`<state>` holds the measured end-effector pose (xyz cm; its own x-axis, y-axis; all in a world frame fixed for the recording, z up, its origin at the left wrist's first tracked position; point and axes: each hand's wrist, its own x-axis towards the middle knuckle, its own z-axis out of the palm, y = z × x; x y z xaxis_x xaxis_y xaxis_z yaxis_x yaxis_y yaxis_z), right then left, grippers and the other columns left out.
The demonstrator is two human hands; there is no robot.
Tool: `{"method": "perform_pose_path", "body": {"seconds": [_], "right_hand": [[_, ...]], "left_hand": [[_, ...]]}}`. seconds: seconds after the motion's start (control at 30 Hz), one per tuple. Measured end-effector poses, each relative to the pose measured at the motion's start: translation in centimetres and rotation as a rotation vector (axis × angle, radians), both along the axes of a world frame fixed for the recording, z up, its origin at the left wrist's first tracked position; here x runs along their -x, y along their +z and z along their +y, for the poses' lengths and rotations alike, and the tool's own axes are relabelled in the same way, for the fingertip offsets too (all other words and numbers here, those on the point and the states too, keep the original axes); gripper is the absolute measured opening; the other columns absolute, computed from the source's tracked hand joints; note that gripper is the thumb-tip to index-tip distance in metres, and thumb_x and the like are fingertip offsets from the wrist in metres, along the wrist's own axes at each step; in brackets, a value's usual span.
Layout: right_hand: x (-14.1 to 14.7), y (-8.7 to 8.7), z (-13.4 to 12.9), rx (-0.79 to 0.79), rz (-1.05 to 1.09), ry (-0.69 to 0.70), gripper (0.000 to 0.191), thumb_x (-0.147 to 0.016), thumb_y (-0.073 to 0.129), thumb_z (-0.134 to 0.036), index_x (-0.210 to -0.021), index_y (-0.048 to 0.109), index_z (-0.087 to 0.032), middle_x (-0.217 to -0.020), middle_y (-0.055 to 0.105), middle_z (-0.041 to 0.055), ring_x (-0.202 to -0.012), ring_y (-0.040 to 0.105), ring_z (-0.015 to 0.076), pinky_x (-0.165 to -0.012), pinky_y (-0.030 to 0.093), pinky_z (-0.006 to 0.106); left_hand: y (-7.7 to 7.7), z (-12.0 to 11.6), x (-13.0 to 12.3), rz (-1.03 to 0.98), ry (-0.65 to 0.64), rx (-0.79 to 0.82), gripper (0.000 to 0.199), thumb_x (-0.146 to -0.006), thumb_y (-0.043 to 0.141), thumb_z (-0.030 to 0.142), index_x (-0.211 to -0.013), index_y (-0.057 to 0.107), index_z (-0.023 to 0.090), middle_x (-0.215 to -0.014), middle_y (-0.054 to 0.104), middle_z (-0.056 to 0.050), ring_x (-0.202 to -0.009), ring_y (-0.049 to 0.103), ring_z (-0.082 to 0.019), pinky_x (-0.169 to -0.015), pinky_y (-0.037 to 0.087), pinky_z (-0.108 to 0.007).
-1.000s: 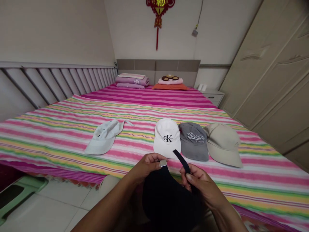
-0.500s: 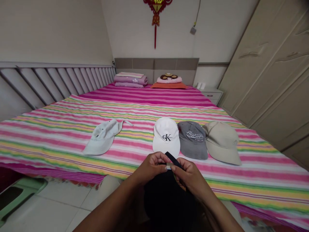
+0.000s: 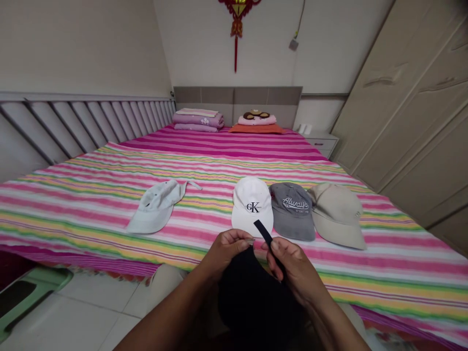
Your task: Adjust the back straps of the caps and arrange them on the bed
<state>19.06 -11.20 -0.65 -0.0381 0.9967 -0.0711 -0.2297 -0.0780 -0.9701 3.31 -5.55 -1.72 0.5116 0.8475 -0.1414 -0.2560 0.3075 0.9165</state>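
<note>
A black cap (image 3: 252, 292) is held low in front of me, its back opening facing up. My left hand (image 3: 228, 248) pinches the metal buckle (image 3: 250, 241) at one side of that opening. With thumb and fingers my right hand (image 3: 292, 263) grips the cap's black strap (image 3: 263, 231), whose free end points up and away. The strap and the buckle are apart. Just beyond my hands lies a white cap (image 3: 253, 202) with dark "CK" letters, beside a grey cap (image 3: 292, 212) with "Always" lettering and a beige cap (image 3: 338, 214).
A pale mint cap (image 3: 155, 207) with a loose strap lies to the left on the striped bedspread (image 3: 204, 165). Folded bedding (image 3: 199, 119) is stacked by the headboard (image 3: 215, 97). A green stool (image 3: 40, 292) stands on the floor at left, a wardrobe (image 3: 409, 97) at right.
The strap has come out of the metal buckle. My right hand has moved slightly right with the strap, while the left keeps hold of the buckle.
</note>
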Motion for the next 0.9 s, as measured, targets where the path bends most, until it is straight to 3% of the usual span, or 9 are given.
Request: {"method": "perform_pose_path", "body": {"seconds": [0.13,0.33,0.53,0.9], "right_hand": [[-0.44,0.35,-0.17,0.043,0.046,0.039,0.021,-0.073,0.060,-0.036,-0.072,0.056,-0.016,-0.048,0.050,-0.0043,-0.037,0.035,0.0046,-0.038,0.023,0.018],[-0.04,0.33,-0.39,0.068,-0.044,-0.043,0.027,-0.070,0.060,-0.042,-0.067,0.057,-0.015,-0.031,0.033,-0.0100,-0.031,0.020,0.0030,-0.036,0.013,0.019],[-0.04,-0.15,-0.31,0.070,-0.072,-0.032,0.027,-0.070,0.059,-0.041,-0.061,0.053,-0.016,-0.034,0.042,-0.0075,-0.032,0.028,0.0041,-0.039,0.017,0.020],[0.14,0.49,-0.47,0.098,0.008,-0.001,0.026,-0.069,0.060,-0.038,-0.058,0.050,-0.016,-0.035,0.045,-0.0064,-0.034,0.030,0.0048,-0.040,0.018,0.020]], "left_hand": [[-0.13,-0.09,0.03,-0.086,-0.013,0.050,0.023,-0.063,0.070,0.029,-0.078,0.062,0.012,-0.067,0.063,-0.003,-0.056,0.053,-0.007,-0.055,0.037,-0.018],[-0.26,-0.31,-0.40,-0.181,-0.008,0.072,0.026,-0.061,0.071,0.029,-0.077,0.061,0.012,-0.066,0.064,-0.004,-0.055,0.055,-0.007,-0.053,0.038,-0.016],[-0.50,-0.41,-0.49,-0.205,0.025,0.091,0.024,-0.059,0.072,0.027,-0.076,0.062,0.014,-0.063,0.062,0.000,-0.055,0.057,-0.008,-0.053,0.039,-0.017],[0.12,-0.56,-0.11,-0.119,0.047,-0.055,0.018,-0.061,0.071,0.024,-0.074,0.063,0.015,-0.065,0.062,0.002,-0.055,0.053,-0.006,-0.054,0.038,-0.017]]}}
